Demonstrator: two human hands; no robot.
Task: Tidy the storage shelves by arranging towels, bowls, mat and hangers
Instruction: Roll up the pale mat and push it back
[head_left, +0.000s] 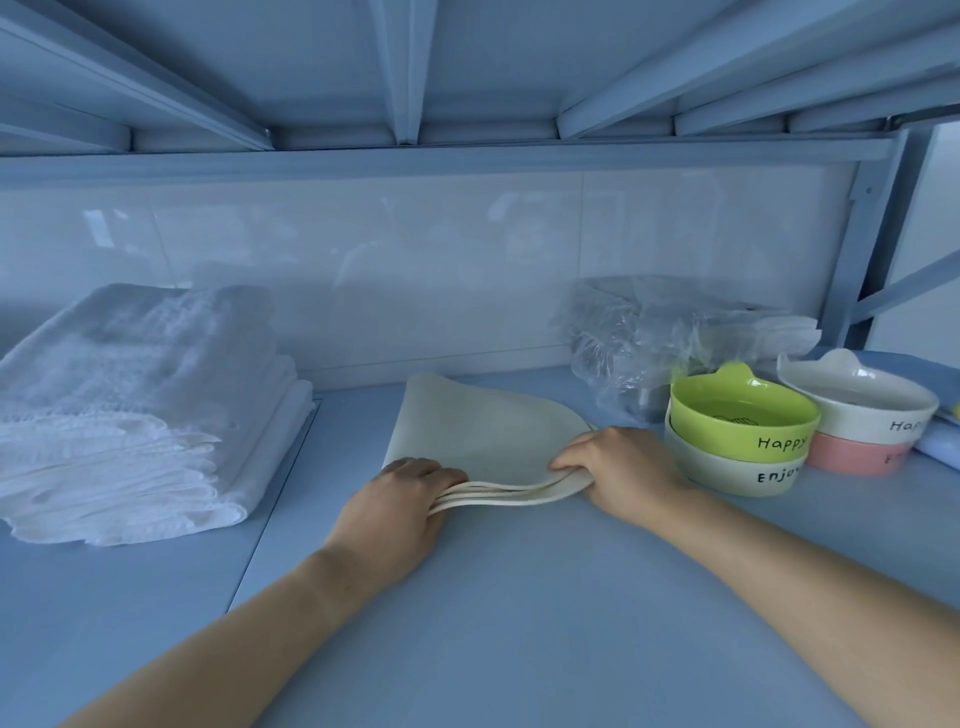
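A folded mat (483, 431) is lain on the shelf (519, 623), its near edge lifted by both hands; the layers are gripped at the left corner by the left hand (400, 504), fingers curled over the top, and pinched at the right corner by the right hand (623, 473); the edge sags between them. Towels (130, 405) are stacked well to the left; bowls (743, 421) are stacked in two pairs just right of the right hand; a bag (639, 338) is set behind them.
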